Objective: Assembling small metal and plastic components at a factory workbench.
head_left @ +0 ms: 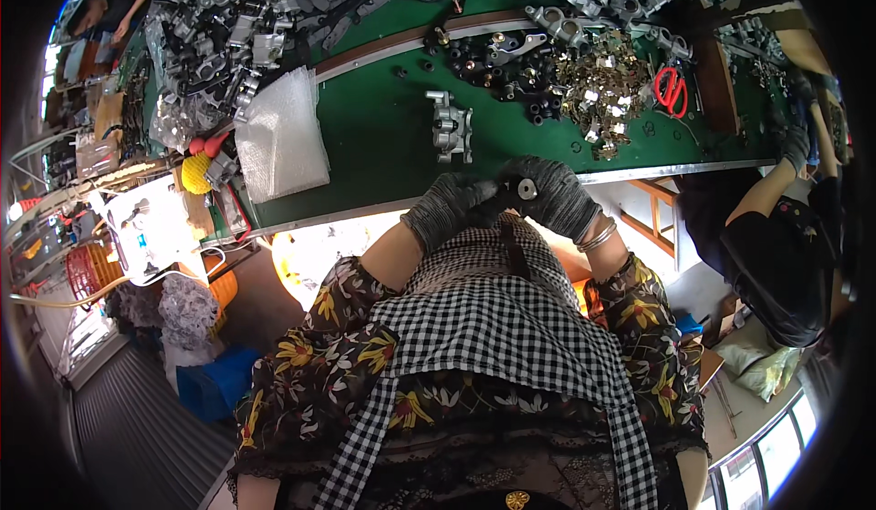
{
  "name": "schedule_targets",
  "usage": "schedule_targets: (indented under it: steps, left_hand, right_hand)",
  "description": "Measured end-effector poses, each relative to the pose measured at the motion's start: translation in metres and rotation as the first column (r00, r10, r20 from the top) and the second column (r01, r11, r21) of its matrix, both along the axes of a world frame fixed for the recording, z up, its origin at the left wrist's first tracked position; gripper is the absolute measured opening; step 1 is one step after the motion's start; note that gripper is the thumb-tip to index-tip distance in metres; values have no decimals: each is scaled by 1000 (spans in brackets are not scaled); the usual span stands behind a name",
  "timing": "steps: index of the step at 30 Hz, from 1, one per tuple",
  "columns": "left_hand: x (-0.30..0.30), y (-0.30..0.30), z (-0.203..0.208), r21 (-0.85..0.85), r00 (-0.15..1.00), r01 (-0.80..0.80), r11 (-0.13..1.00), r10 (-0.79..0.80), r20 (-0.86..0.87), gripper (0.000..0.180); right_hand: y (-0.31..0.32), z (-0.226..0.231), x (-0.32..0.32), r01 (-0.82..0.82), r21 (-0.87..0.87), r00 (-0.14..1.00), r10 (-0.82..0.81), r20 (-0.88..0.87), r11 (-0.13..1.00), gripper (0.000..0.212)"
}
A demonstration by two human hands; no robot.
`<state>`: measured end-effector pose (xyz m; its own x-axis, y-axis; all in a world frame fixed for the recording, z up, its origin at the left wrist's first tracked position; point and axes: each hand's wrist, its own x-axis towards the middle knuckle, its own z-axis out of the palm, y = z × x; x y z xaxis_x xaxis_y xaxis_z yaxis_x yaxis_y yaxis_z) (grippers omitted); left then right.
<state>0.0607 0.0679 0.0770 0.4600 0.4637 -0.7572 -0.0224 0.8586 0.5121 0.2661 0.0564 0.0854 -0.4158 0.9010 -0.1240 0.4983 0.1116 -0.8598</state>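
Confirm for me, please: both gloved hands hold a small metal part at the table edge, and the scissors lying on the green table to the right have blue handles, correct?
Not quite. The head view shows the scissors with red handles, not blue. The rest stands: the left hand and right hand, both in dark gloves, hold a small metal part at the edge of the green table, and the scissors lie to the right.

Both hands wear dark grey knitted gloves, the left hand and the right hand alike, the fabric speckled and snug over the fingers. Thin silver bangles circle the right wrist. The short sleeves belong to a dark brown blouse printed with yellow and red flowers. Over it lies a black-and-white checked apron with crossing straps.
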Motion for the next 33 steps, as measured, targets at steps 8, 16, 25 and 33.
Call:
schedule_targets:
  steps: [8,16,25,33]
  left_hand:
    - [-2,15,2,118,996,40,992,-30,-85,34]
    - [-5,95,-28,365,405,688,627,87,-910,59]
    - [-47,61,-76,292,798,293,911,-65,-599,47]
    - [-74,-19,-84,261,842,-31,965,166,-514,37]
  right_hand:
    - [5,14,2,198,-121,974,-209,-91,973,23]
    - [6,-1,16,323,-272,915,-372,-155,907,28]
    - [33,-4,-10,188,-197,969,-215,-122,962,26]
    - [48,-26,-82,-136,-332,988,150,17,933,22]
